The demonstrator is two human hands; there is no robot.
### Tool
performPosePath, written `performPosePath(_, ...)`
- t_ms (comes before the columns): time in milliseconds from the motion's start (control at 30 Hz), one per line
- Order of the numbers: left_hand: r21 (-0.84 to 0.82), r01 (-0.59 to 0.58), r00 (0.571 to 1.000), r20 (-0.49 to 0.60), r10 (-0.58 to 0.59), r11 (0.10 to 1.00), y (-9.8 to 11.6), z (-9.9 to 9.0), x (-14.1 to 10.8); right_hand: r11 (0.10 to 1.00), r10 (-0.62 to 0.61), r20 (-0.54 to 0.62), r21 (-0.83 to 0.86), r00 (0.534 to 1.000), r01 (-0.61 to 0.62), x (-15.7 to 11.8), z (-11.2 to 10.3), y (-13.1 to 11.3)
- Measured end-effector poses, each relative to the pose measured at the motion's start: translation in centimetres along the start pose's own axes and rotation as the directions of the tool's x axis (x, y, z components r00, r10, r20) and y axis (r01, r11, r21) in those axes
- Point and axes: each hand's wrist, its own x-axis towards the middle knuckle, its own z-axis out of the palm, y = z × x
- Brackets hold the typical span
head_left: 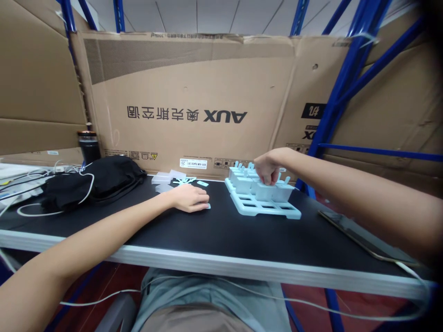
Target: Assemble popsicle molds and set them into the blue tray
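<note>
A light-blue popsicle mold rack (265,210) stands right of centre, with several translucent cups (243,186) in its rear slots. Light-blue stick handles (250,167) rise from some of them. My right hand (268,167) reaches down from above, its fingers closed at the top of one popsicle mold (265,192); the fingertips hide the exact grip. My left hand (191,198) lies low on the table, fingers together over a small light-blue plastic piece (208,207), of which only an edge shows. Behind it lie loose light-blue sticks (184,180) and a flat light-blue piece (202,183).
Translucent cups (162,178) lie beyond my left wrist. A black bag (93,182), cables and a dark bottle (89,147) are at the left. A phone (360,233) with a cable lies under my right forearm. Cardboard (187,83) walls the back.
</note>
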Motion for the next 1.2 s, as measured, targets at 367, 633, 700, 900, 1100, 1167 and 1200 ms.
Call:
performPosePath(367, -0.110, 0.612, 0.724, 0.478, -0.498, 0.783, -8.6, -5.7, -6.8, 0.806, -0.545, 0.140, -0.182, 0.826, 0.563, -4.5, -1.9, -14.4)
performPosePath(633, -0.224, 0.482, 0.845, 0.375, -0.381, 0.847, -7.0, -2.2, -4.7, 0.566, -0.749, -0.010, 0.511, 0.663, 0.647, -5.7, 7.7, -14.1)
performPosePath(700, -0.242, 0.422, 0.888, 0.306, -0.344, 0.874, -6.2, -1.2, -3.9, 0.542, -0.718, -0.079, 0.559, 0.691, 0.628, -5.4, 9.1, -13.0)
performPosePath(900, -0.388, 0.304, 0.951, 0.173, -0.254, 0.870, -4.1, 0.9, -2.5, 0.527, -0.652, -0.175, 0.595, 0.737, 0.607, -4.6, 9.2, -11.7)
performPosePath(1100, -0.538, 0.288, 0.948, 0.043, -0.316, 0.792, -3.9, 2.4, -2.2, 0.439, -0.508, -0.379, 0.658, 0.773, 0.612, -4.0, 9.2, -11.1)
performPosePath(1167, -0.644, 0.283, 0.926, -0.011, -0.378, 0.711, -3.8, 2.7, -2.2, 0.364, -0.501, -0.405, 0.702, 0.764, 0.611, -3.9, 9.3, -11.0)
performPosePath(1200, -0.705, 0.262, 0.912, -0.043, -0.408, 0.659, -3.7, 2.8, -2.1, 0.324, -0.500, -0.411, 0.728, 0.763, 0.604, -3.9, 9.3, -11.0)
